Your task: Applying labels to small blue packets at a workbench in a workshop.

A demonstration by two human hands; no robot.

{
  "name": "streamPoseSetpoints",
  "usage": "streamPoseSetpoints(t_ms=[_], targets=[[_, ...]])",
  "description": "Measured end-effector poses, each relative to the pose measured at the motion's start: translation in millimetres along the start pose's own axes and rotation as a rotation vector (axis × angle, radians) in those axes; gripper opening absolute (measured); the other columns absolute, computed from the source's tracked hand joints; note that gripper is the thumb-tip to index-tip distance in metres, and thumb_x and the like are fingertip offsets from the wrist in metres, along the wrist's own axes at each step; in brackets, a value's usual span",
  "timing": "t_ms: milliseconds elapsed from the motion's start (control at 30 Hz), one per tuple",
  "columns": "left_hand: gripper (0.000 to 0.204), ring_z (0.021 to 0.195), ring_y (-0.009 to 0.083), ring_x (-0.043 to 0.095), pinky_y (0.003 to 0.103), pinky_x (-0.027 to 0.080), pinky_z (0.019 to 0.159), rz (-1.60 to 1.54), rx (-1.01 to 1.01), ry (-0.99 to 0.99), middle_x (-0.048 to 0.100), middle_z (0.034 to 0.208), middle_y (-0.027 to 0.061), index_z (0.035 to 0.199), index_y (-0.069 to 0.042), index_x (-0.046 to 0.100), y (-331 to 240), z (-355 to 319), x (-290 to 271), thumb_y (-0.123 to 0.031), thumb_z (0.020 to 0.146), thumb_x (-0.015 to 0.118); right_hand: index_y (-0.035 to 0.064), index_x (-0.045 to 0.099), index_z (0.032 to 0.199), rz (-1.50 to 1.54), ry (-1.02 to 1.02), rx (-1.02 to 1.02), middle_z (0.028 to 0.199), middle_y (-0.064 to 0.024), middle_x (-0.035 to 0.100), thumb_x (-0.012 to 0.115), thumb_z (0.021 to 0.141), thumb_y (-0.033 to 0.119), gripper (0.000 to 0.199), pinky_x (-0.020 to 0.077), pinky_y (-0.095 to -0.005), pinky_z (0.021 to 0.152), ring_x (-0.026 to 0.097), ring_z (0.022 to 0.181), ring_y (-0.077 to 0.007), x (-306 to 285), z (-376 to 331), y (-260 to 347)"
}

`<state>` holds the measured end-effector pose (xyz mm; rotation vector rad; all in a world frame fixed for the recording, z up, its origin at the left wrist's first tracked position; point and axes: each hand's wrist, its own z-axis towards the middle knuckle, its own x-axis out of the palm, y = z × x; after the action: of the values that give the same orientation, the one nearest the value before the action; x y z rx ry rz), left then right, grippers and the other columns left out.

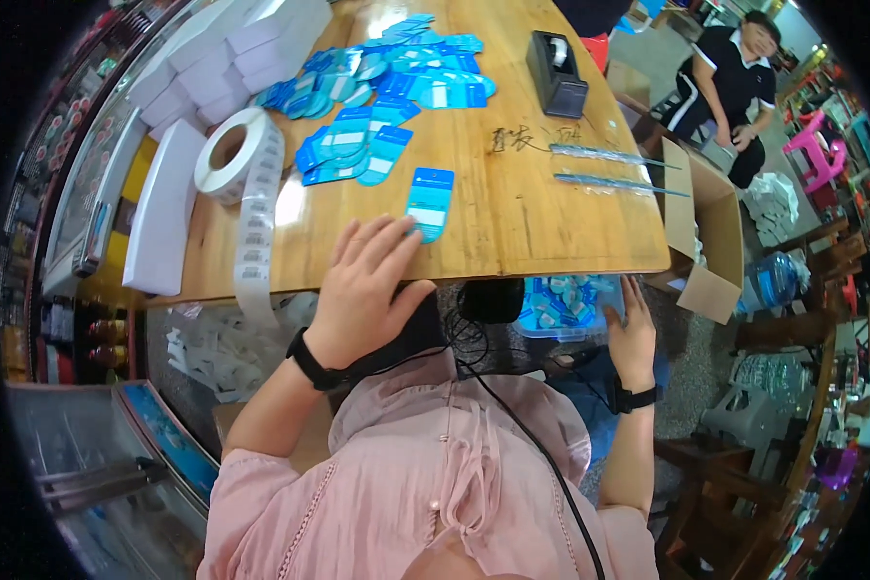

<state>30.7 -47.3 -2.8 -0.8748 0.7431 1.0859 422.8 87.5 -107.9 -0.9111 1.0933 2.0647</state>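
Note:
My left hand (pixel 362 285) lies at the near edge of the wooden table, fingers stretched out. Its fingertips reach the lower left side of a single blue tag card (pixel 430 200), which lies flat with a hole at its top and a white label on it. Farther back are a small group of the same blue cards (pixel 346 143) and a larger loose heap (pixel 445 72). Below the table edge on the right, my right hand (pixel 631 333) has its fingers extended beside a clear plastic bin (pixel 575 334) full of blue cards. Nothing shows in its grasp.
On the table's left, a roll of white barcode labels (pixel 213 179) trails a strip over the edge. White boxes (pixel 213 58) are stacked behind it. A black tape dispenser (pixel 556 82) and two thin wrapped strips (pixel 614 184) sit right. An open carton (pixel 706 232) stands beyond; a person (pixel 730 87) sits behind.

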Motion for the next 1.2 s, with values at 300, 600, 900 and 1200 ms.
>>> streamPoseSetpoints(t_ms=[300,600,900,1200], targets=[[0.054,0.134,0.0418,0.062,0.049,0.048,0.114,0.020,-0.235,-0.286,0.067,0.145,0.0197,0.144,-0.002,0.064,39.3,-41.1,-55.8,-0.023,0.097,0.079,0.0001,0.077,0.121,0.567,0.437,-0.305,0.124,-0.0203,0.078,0.080,0.093,0.006,0.029,0.0582,-0.0405,0.101,0.075,0.115,-0.0349,19.0,13.4,127.3],[0.031,0.079,0.0049,0.064,0.024,0.053,0.072,-0.545,-0.936,-0.248,0.076,0.090,-0.0003,0.121,0.006,0.075,80.6,-114.1,-82.1,-0.015,0.098,0.080,0.0022,0.079,0.112,0.855,0.451,-0.639,0.108,-0.0155,0.080,0.080,0.094,0.007,0.019,0.0613,-0.0389,0.087,0.076,0.102,-0.0314,61.4,48.5,278.8],[0.012,0.070,0.0094,0.060,0.026,0.047,0.063,-0.588,-0.671,-0.261,0.069,0.091,0.0061,0.108,0.005,0.074,74.8,-100.4,-72.6,0.001,0.097,0.074,0.0037,0.077,0.103,0.686,0.182,-0.792,0.098,-0.0122,0.077,0.080,0.088,0.006,0.016,0.0602,-0.0435,0.081,0.074,0.089,-0.0328,111.5,69.9,355.7],[0.008,0.073,0.0158,0.059,0.030,0.045,0.063,-0.251,-0.711,-0.422,0.066,0.094,0.0080,0.105,0.003,0.073,66.3,-97.9,-83.3,0.001,0.098,0.071,0.0048,0.077,0.102,0.808,0.027,-0.763,0.097,-0.0104,0.077,0.079,0.083,0.002,0.019,0.0608,-0.0395,0.069,0.074,0.079,-0.0295,111.3,76.9,352.6]])
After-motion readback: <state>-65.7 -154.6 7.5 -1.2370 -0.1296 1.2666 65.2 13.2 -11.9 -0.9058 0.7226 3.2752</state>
